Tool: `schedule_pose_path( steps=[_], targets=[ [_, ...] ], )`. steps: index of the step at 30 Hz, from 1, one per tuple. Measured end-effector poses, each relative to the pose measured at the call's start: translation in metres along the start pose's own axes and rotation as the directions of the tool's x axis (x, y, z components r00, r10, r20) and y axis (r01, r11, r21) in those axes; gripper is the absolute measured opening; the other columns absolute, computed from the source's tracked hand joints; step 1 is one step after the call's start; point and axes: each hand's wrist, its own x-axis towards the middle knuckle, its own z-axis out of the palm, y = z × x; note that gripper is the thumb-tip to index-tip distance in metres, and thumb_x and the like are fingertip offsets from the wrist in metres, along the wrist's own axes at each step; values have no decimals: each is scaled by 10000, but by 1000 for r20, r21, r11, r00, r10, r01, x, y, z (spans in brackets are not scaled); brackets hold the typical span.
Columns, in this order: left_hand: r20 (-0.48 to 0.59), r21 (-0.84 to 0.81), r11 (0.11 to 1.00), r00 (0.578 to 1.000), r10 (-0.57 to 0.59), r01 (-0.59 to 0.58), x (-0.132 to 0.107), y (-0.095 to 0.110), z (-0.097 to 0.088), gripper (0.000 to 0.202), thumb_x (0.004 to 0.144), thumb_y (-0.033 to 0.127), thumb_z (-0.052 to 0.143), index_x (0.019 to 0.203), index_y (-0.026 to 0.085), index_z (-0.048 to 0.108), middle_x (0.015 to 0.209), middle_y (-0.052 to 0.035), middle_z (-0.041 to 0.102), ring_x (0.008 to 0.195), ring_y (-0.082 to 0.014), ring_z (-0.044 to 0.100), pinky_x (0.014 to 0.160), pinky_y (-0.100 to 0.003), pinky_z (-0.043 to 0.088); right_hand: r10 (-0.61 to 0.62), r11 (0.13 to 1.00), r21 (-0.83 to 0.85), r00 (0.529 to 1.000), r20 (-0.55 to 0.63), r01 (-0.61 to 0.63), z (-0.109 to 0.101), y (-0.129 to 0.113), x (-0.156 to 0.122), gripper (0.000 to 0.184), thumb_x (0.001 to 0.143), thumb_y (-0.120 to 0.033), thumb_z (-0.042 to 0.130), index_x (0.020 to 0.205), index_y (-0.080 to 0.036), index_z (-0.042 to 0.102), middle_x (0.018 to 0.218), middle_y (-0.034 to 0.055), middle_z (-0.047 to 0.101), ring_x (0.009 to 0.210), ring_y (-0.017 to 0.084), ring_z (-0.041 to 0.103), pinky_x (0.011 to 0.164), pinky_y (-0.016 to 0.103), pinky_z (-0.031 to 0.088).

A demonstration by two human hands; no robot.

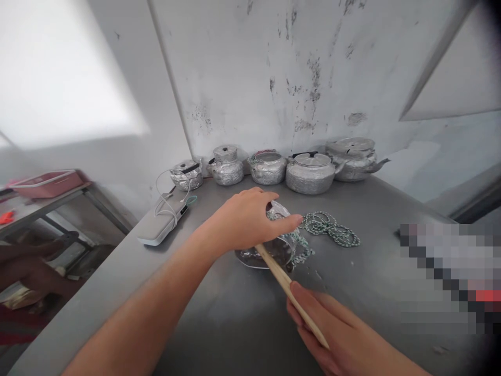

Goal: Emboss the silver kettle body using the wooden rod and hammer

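Note:
My left hand rests on top of a small shiny metal pot lying on the grey metal table, fingers curved over it and holding it down. My right hand grips a thin wooden stick whose far end reaches into or under the pot by my left palm. A green-and-white cord lies coiled just right of the pot, and part of it runs round the pot's side.
Several embossed aluminium kettles stand in a row against the stained wall. A white power bank with cables lies at the table's left. A lower shelf with a red tray is at far left, where another person's arm shows.

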Motion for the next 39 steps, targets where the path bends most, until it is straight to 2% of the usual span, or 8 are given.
schedule_pose_path(
  steps=[9, 14, 21, 25, 29, 33, 36, 39],
  targets=[
    [7, 5, 1000, 1000, -19, 19, 1, 0, 0, 793, 920, 756, 426, 1460, 192, 565, 1471, -116, 568, 1327, -353, 527, 1070, -425, 431, -17, 999, 33, 1000, 4, 17, -2, -1, 4, 556, 863, -793, 492, 971, -266, 632, 534, -58, 495, 310, 79, 298, 311, 229, 267],
    [20, -5, 1000, 1000, -17, 17, 0, 1, -1, 776, 930, 729, 443, 1469, 183, 555, 1471, -111, 566, 1336, -344, 519, 1094, -427, 411, -5, 1000, -12, 1000, 1, 5, -7, -1, 2, 510, 817, -766, 593, 937, -275, 655, 525, -57, 478, 319, 80, 286, 298, 231, 278],
    [24, -13, 1000, 999, -24, 25, 0, 0, -1, 790, 921, 751, 436, 1471, 196, 553, 1484, -103, 558, 1346, -346, 507, 1084, -432, 420, -13, 1000, -15, 1000, -13, 12, -2, -6, -2, 520, 863, -764, 528, 924, -258, 627, 529, -61, 453, 346, 73, 255, 304, 219, 250],
    [15, -15, 1000, 1000, -23, 24, 1, 0, -1, 798, 920, 758, 432, 1472, 194, 552, 1480, -99, 561, 1345, -346, 504, 1080, -443, 423, 83, 996, -33, 996, -35, -84, 5, -14, -2, 497, 940, -704, 436, 999, -247, 620, 546, -80, 452, 317, 50, 164, 278, 204, 187],
    [20, -10, 1000, 1000, -22, 22, 1, 0, 0, 795, 923, 753, 436, 1468, 187, 557, 1481, -98, 560, 1336, -345, 513, 1077, -443, 427, 107, 994, -34, 994, -18, -108, 3, -15, -5, 474, 941, -681, 490, 1127, -261, 607, 698, -33, 605, 366, 41, 347, 327, 154, 226],
    [7, -6, 1000, 1000, -22, 22, 1, 0, 0, 786, 922, 753, 438, 1461, 195, 564, 1466, -87, 576, 1323, -344, 525, 1065, -432, 438, 72, 997, 14, 997, 14, -72, -4, -12, -6, 504, 899, -713, 534, 1131, -277, 636, 786, 21, 676, 456, 103, 501, 320, 191, 260],
    [7, -6, 1000, 1000, -25, 25, 1, -1, 1, 786, 919, 760, 436, 1460, 204, 565, 1461, -86, 580, 1321, -345, 528, 1061, -430, 439, 48, 999, 26, 999, 7, -48, -6, -9, -6, 450, 923, -670, 543, 1076, -260, 651, 740, 7, 651, 441, 96, 472, 340, 210, 321],
    [3, -4, 1000, 1000, -25, 25, 1, -2, 1, 796, 915, 774, 429, 1460, 209, 564, 1459, -86, 580, 1315, -347, 530, 1052, -436, 444, 37, 999, -5, 999, 23, -37, -6, -6, -6, 487, 973, -670, 470, 1093, -224, 628, 668, -43, 574, 387, 61, 355, 345, 204, 283]
  ],
)
